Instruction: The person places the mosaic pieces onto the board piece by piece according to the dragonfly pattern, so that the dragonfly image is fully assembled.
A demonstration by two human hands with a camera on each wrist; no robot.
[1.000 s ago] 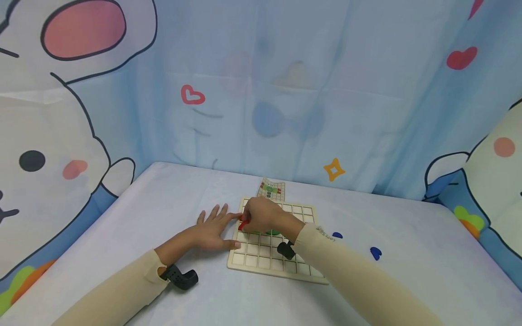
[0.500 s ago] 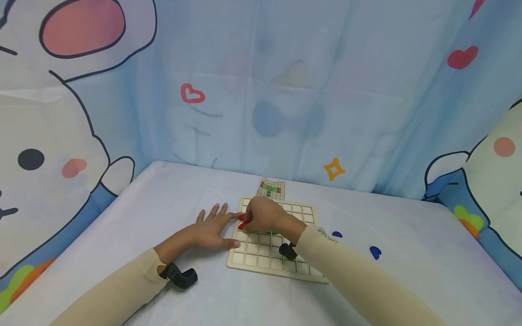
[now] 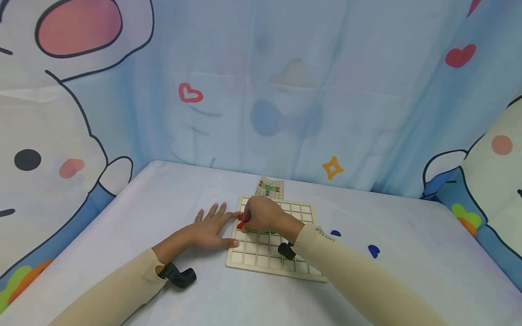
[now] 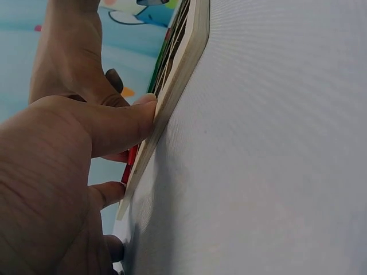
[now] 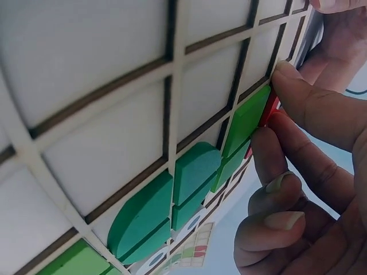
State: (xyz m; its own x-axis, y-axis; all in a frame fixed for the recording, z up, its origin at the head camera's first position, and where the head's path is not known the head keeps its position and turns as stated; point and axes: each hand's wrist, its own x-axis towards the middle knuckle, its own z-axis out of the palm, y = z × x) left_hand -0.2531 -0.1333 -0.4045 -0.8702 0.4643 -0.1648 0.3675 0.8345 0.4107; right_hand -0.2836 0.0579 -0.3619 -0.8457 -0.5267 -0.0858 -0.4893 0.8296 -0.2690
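Note:
A pale wooden grid board (image 3: 254, 261) lies on the table. My right hand (image 3: 263, 214) is over its left side, with thumb and index finger pinching a small red tile (image 5: 271, 109) at the board's edge. Another red tile (image 3: 240, 216) sits just behind it, near my left index fingertip. My left hand (image 3: 209, 232) lies with fingers spread beside the board; its thumb and index finger touch the left edge. In the right wrist view, light green tiles (image 5: 248, 119) adjoin the pinched tile, and rounded dark green tiles (image 5: 142, 209) sit in nearby squares. My right hand hides part of the board in the head view.
Behind the board stands a small pattern card (image 3: 270, 188) with a printed grid picture. Two blue pieces (image 3: 374, 251) lie on the white tabletop (image 3: 408, 271) to the right. A blue cartoon curtain (image 3: 228, 136) hangs along the back.
The red tile at my right fingertips has shifted slightly. Both hands stay in nearly the same places, and the head view has moved a touch.

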